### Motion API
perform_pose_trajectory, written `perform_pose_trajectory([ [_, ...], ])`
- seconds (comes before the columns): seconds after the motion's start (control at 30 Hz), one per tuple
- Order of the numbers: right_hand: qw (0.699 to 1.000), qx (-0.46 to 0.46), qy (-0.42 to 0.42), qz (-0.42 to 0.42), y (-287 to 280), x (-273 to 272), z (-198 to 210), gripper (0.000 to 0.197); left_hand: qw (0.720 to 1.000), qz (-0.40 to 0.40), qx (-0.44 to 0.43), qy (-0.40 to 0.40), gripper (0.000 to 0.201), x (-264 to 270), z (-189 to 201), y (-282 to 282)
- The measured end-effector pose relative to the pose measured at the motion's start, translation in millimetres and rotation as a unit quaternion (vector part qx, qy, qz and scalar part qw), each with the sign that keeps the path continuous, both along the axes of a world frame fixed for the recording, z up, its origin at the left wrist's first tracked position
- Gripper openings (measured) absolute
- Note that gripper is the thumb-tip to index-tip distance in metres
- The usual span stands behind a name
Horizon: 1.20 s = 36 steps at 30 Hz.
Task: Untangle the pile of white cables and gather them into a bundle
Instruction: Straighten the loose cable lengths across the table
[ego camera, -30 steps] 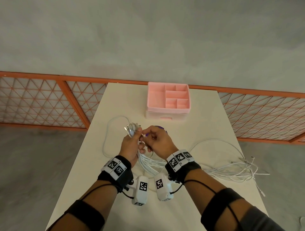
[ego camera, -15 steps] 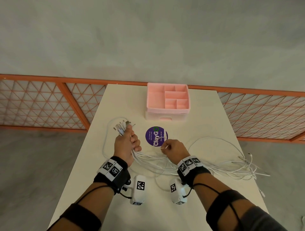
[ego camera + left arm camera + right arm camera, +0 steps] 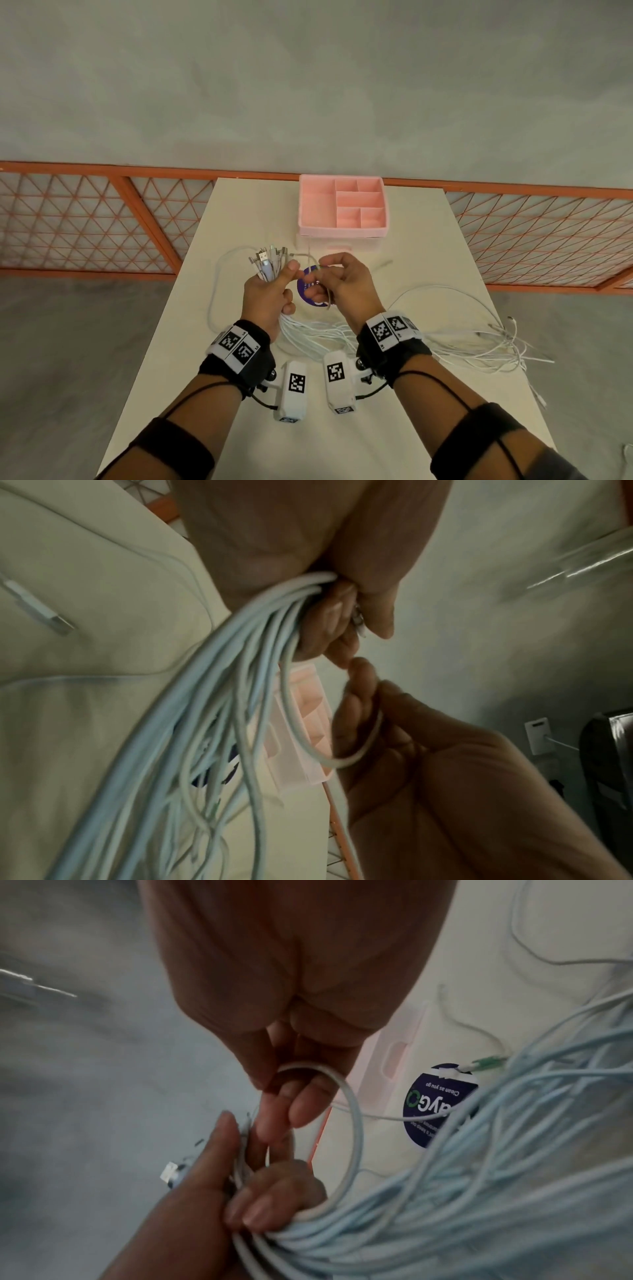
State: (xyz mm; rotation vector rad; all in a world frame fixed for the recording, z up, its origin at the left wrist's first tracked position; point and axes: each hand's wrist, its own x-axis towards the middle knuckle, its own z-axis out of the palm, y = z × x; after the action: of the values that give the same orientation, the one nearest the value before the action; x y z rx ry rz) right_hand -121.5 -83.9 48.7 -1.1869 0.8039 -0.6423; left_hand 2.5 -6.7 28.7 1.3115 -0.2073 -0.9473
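My left hand [image 3: 279, 279] is raised over the table and grips a bundle of white cables [image 3: 308, 337] just below their plugs [image 3: 267, 262], which fan out above the fist. In the left wrist view the cables [image 3: 219, 702] hang down from the curled fingers [image 3: 337, 615]. My right hand [image 3: 323, 272] is close beside it and pinches a single white cable [image 3: 352, 1110], which loops from its fingertips [image 3: 301, 1110] down into the bundle in the left hand [image 3: 240, 1199]. The rest of the cables [image 3: 486, 346] trail across the table to the right.
A pink compartment organizer [image 3: 342, 209] stands at the far end of the white table [image 3: 394, 445]. A round purple sticker [image 3: 308, 293] lies under the hands. One loose plug [image 3: 41, 610] lies on the table to the left. An orange lattice fence [image 3: 85, 219] runs behind.
My right hand has risen from the table near the sticker and come up to the left hand, bringing one cable with it. The left hand with the bundle shifted slightly right.
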Motion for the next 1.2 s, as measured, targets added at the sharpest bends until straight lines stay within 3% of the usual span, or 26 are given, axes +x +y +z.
perform_pose_trajectory([
  [0.13,0.998,0.012,0.04,0.044,8.8,0.3,-9.7,0.011,0.999,-0.001,0.022,-0.042,0.027,-0.8,-5.3,-4.3],
  [0.27,0.993,0.003,0.081,0.083,8.4,-1.1,-13.6,0.009,0.998,-0.002,0.037,-0.053,0.015,-5.8,-7.4,-4.2],
  [0.37,0.988,-0.013,0.124,0.088,-1.7,-2.4,-11.9,0.007,0.997,-0.016,0.042,-0.059,0.023,-6.3,-9.0,-5.5],
  [0.53,0.988,0.066,0.125,0.069,-15.5,9.1,-0.9,0.016,0.992,-0.053,0.046,-0.107,0.024,-7.7,-6.1,-9.0],
  [0.67,0.996,0.068,0.061,0.019,-28.0,14.7,16.1,0.018,0.986,-0.09,0.054,-0.129,0.009,-18.4,-6.6,-5.1],
  [0.77,0.996,0.087,0.0,-0.024,-49.5,14.2,30.7,0.022,0.983,-0.102,0.083,-0.129,0.012,-20.3,-16.5,0.0],
  [0.93,0.989,0.114,-0.038,-0.08,-77.1,6.4,59.2,0.025,0.986,-0.075,0.121,-0.087,0.019,-7.6,-37.1,7.9],
  [1.03,0.977,0.173,-0.078,-0.096,-91.5,-0.2,80.2,0.041,0.984,-0.04,0.156,-0.08,0.022,3.0,-52.6,12.4],
  [1.2,0.966,0.158,-0.098,-0.18,-117.8,-29.4,103.0,0.032,0.978,0.0,0.195,-0.069,0.014,12.1,-66.8,17.9],
])
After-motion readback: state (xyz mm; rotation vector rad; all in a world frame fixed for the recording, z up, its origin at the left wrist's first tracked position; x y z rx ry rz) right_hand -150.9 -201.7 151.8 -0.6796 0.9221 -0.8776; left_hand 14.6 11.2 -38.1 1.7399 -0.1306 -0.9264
